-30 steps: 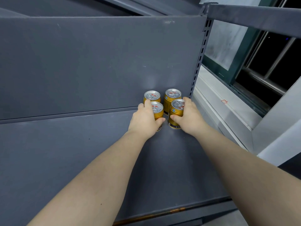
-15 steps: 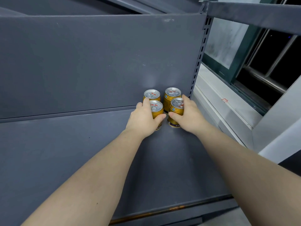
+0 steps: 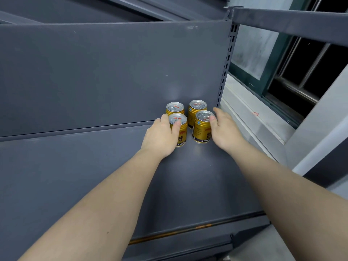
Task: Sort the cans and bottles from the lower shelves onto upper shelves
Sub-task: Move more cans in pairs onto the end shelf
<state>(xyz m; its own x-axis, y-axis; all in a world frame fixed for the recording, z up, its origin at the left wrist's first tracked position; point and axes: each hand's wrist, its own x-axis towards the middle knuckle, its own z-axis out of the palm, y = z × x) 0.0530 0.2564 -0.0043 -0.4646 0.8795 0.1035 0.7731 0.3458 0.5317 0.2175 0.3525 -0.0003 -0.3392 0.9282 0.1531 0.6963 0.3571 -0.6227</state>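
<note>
Several gold cans with silver lids stand in a tight cluster at the back right of the grey shelf (image 3: 188, 185). My left hand (image 3: 162, 136) wraps the front-left can (image 3: 179, 127), thumb on its lid. My right hand (image 3: 224, 130) sits just right of the front-right can (image 3: 202, 127), fingers loosened and spread, thumb tip still at the can's rim. The back-left can (image 3: 174, 108) and back-right can (image 3: 197, 107) stand untouched against the back panel.
The shelf's grey back panel (image 3: 113, 72) rises behind the cans. A slotted upright post (image 3: 225, 72) marks the right end. Beyond it are a white window sill (image 3: 254, 117) and a dark window (image 3: 310, 72). Another shelf edge (image 3: 291, 23) runs overhead at the right.
My right hand has loosened from the front-right can and slid off to its right, exposing the can's front. The left hand has stayed on the front-left can.
</note>
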